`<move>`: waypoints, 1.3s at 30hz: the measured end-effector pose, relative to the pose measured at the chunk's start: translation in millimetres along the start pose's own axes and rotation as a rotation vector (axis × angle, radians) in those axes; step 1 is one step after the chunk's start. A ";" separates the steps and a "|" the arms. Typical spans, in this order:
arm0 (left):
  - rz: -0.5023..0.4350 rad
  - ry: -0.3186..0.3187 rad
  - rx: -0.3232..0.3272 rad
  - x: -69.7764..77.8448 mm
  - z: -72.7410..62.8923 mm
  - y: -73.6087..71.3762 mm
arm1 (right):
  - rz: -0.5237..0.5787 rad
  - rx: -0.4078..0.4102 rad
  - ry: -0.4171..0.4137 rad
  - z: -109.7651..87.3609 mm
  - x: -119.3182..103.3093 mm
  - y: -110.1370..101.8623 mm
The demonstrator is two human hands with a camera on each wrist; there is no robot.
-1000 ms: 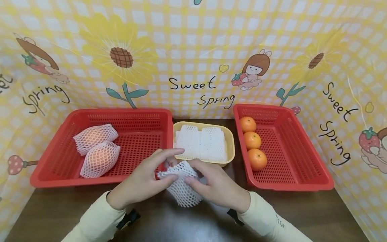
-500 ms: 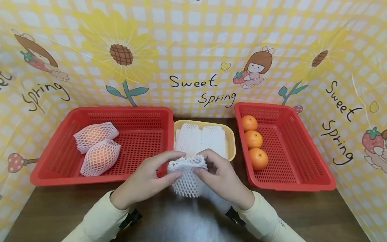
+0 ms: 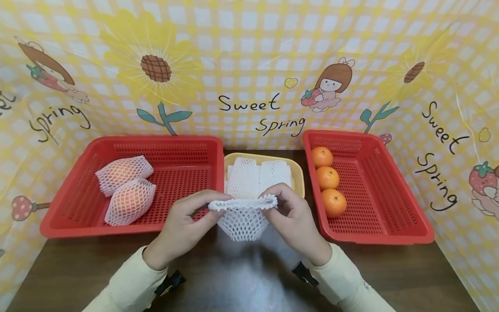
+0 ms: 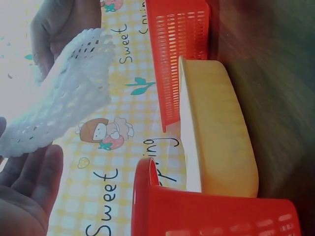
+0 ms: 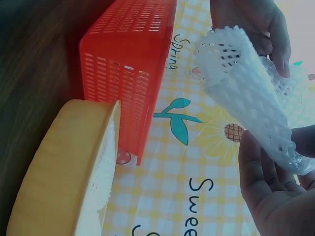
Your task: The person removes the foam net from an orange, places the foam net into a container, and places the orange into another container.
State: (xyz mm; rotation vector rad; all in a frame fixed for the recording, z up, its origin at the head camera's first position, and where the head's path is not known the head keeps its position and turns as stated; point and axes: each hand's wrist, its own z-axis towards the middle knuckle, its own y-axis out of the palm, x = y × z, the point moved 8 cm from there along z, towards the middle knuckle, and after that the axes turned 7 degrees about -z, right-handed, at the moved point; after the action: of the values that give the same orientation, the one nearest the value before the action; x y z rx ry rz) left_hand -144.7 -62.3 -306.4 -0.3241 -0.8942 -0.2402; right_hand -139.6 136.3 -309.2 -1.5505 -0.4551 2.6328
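Observation:
A white foam fruit net [image 3: 243, 223] hangs between my two hands, its top edge stretched wide from side to side. My left hand [image 3: 187, 221] pinches one end of that edge between thumb and fingers. At the other end my right hand [image 3: 292, 216] pinches it the same way. Both wrist views show the foam net [image 4: 64, 93] held up above the table, with nothing visible inside. Just behind it stands a yellow tray [image 3: 298, 182] with flat white foam nets [image 3: 274, 173] stacked in two piles.
On the left, a red basket [image 3: 187, 173] holds two net-wrapped oranges [image 3: 130, 201]. The red basket [image 3: 374, 195] on the right has three bare oranges [image 3: 327, 177] along its left side. A patterned cloth [image 3: 249, 65] hangs behind, above the brown table [image 3: 241, 281].
Both hands have turned the net upright and drawn apart, pulling its bunched edge into a wide, straight opening. The hands have risen slightly toward the tray.

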 end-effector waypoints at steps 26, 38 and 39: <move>0.092 -0.202 -0.170 -8.8 7.3 26.2 | 0.248 -0.091 0.048 3.8 5.5 0.6; 0.070 -0.460 -0.202 -37.7 18.1 30.8 | 0.196 -0.224 0.160 5.5 39.4 -0.2; 0.071 -0.493 -0.207 -41.4 18.6 32.4 | 0.211 -0.211 0.191 6.1 45.1 -2.1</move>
State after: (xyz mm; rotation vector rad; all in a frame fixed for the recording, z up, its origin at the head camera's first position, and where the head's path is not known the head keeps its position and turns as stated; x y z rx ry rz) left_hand -172.2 -22.4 -334.0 -0.6227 -1.3439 -0.1897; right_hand -167.4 145.6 -344.1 -1.9947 -0.6028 2.6190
